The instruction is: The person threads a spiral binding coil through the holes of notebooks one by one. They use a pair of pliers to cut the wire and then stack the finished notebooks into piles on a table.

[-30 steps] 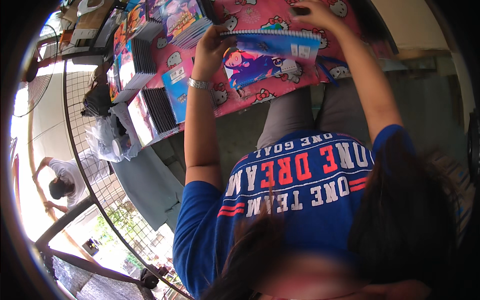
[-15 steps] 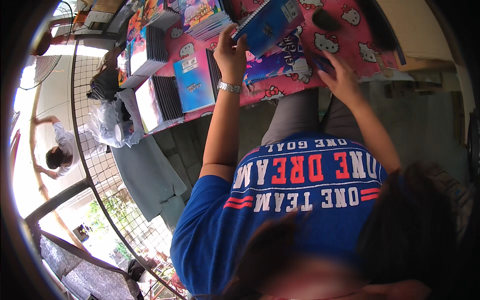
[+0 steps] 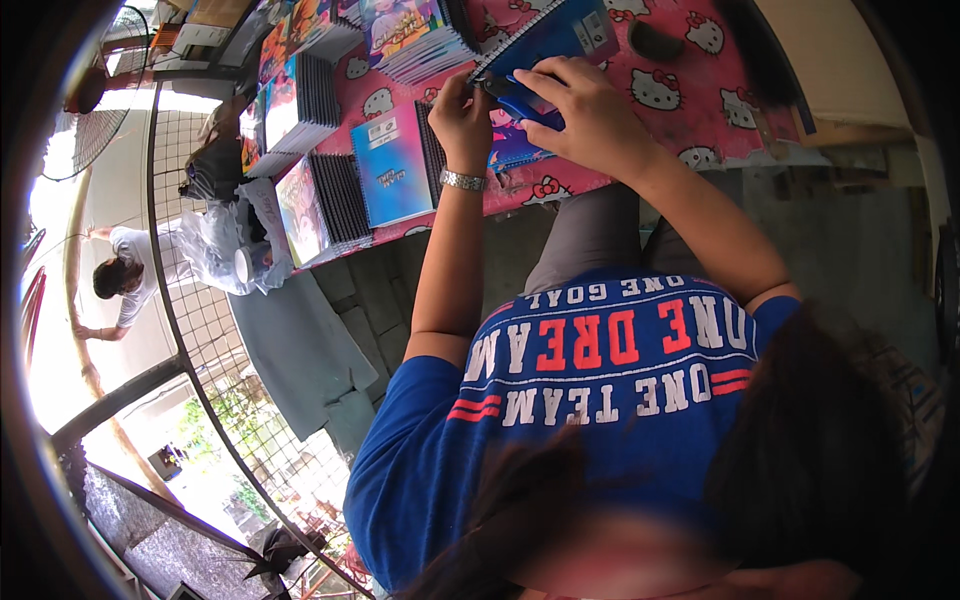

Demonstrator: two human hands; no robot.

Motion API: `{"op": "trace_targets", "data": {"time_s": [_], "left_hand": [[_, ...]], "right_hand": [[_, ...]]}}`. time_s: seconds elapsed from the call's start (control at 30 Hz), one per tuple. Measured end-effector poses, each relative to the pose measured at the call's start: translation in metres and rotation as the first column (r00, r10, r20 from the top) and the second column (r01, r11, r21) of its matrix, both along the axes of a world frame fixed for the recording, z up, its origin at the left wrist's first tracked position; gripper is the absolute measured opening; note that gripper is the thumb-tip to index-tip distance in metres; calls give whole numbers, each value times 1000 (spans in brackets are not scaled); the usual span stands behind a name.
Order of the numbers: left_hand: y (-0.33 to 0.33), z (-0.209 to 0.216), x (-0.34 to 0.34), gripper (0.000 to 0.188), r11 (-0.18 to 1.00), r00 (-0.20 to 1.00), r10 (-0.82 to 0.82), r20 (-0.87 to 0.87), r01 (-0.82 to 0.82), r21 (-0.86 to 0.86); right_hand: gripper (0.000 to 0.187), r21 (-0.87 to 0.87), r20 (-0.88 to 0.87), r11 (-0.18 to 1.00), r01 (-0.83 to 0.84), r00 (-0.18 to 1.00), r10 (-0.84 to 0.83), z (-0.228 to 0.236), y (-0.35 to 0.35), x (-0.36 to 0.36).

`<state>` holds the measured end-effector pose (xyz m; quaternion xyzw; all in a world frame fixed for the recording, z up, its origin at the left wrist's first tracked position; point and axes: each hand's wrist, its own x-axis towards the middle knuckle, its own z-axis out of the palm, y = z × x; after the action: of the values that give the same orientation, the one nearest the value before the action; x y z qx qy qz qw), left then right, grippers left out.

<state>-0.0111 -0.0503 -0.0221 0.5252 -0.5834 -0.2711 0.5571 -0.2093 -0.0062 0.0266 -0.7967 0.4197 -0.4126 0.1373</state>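
Note:
A blue spiral-bound notebook (image 3: 566,42) is tilted up over the pink table cover. My left hand (image 3: 460,118), with a metal-band watch at its wrist, is closed on the notebook's lower left corner, by the end of the black coil. My right hand (image 3: 598,112) grips pliers (image 3: 514,106) with blue handles. Their dark jaws meet that same coil end, close to my left fingertips; whether they are cutters I cannot tell. Another colourful notebook (image 3: 512,150) lies underneath, mostly hidden by my right hand.
Stacks of spiral notebooks (image 3: 394,170) stand to the left, with more (image 3: 420,45) behind. A dark rounded object (image 3: 655,40) sits at the far right, near a cardboard box (image 3: 845,60). Plastic bags (image 3: 215,245) hang by the wire grid (image 3: 195,135); a person (image 3: 130,268) is beyond it.
My right hand has moved left with the pliers, from the table's right side to the notebook's coil end. The notebook has shifted slightly up and tilted; my left hand has moved slightly down.

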Motion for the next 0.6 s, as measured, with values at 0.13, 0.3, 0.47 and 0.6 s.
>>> {"op": "trace_targets", "data": {"time_s": [0.13, 0.3, 0.47, 0.6], "left_hand": [[9, 10, -8, 18, 1000, 999, 21, 33, -21, -13], [18, 31, 9, 14, 1000, 997, -2, -77, 1, -22], [35, 151, 68, 21, 956, 901, 155, 404, -34, -291], [-20, 118, 110, 26, 994, 606, 63, 793, -107, 3]], "right_hand": [[48, 679, 508, 597, -426, 860, 35, 2, -1, -1], [49, 455, 556, 804, -383, 827, 80, -2, 23, -10], [50, 416, 76, 909, 23, 995, -60, -18, 42, -113], [58, 346, -208, 902, 257, 959, -193, -91, 36, -178]]}}
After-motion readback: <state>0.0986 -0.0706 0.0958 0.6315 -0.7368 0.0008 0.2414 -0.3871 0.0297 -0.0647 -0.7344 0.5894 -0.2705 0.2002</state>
